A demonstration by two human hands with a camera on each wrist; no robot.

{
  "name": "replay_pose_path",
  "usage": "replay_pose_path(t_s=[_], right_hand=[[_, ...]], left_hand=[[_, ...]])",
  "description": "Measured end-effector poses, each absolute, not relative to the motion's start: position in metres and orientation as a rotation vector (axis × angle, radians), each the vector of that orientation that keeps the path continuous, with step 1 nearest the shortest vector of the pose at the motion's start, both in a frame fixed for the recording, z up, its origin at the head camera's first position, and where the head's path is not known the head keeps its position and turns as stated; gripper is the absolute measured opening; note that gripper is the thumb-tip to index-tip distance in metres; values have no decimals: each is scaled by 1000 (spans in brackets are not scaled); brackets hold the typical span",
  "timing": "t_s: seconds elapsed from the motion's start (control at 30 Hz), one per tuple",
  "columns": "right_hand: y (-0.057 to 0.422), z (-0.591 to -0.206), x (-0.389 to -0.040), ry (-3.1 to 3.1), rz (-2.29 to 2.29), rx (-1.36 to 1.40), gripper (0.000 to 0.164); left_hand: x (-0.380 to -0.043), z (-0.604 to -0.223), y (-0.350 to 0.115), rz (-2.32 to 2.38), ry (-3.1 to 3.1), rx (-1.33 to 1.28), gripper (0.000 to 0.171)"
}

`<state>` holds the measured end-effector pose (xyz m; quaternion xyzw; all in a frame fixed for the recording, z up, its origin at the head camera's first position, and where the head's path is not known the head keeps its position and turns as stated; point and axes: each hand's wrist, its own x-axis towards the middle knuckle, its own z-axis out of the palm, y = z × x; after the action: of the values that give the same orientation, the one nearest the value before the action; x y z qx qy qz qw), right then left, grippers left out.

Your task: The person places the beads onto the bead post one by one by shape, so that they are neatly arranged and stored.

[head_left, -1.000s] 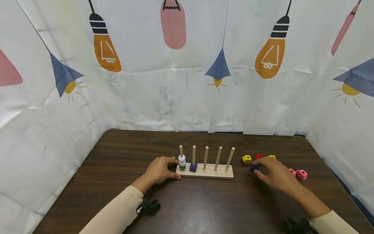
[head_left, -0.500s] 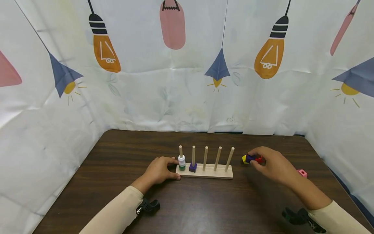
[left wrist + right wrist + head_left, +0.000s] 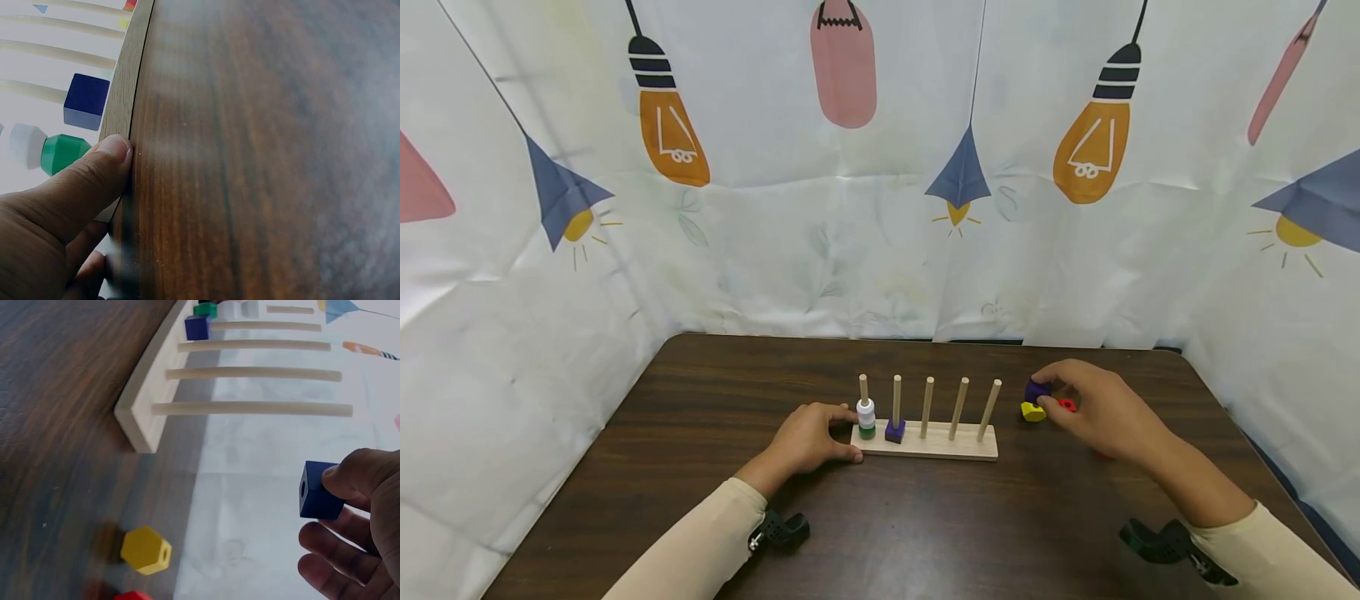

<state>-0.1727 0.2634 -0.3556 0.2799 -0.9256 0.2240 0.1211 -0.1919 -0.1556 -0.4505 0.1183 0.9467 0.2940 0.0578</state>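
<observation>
Head view shows the right hand (image 3: 1101, 412) with a purple block (image 3: 1037, 390) pinched between thumb and fingertips. A second ago the block was low among the loose pieces; now it shows above the yellow block (image 3: 1032, 412), and the right wrist view has it well off the tabletop (image 3: 925, 517). A hole shows in the end of the block that seems to face down.

The left hand (image 3: 805, 437) has stayed where it was, clamped on the left end of the wooden stand (image 3: 955, 447), its thumb pressing the front edge. The stand itself has not moved. On it, the first peg (image 3: 863, 386) carries a green piece (image 3: 867, 433) with white beads (image 3: 865, 407) above it, and the second peg (image 3: 897, 400) has a matching block (image 3: 894, 432) at its foot. Three more pegs rise to the right of that one.

So the pick-up looks done: the held block is free of the others but well apart from the stand, and not yet on any peg. The steady left hand should keep the stand from shifting. A red block (image 3: 1067, 405) lies beside the right hand; other loose pieces are mostly hidden by it.
</observation>
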Motion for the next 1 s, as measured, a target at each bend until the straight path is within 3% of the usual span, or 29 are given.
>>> replay_pose_path(t_s=[1.0], right_hand=[[231, -320, -176, -2570, 704, 971, 32]], left_hand=[[-192, -451, -157, 894, 2878, 375, 54]])
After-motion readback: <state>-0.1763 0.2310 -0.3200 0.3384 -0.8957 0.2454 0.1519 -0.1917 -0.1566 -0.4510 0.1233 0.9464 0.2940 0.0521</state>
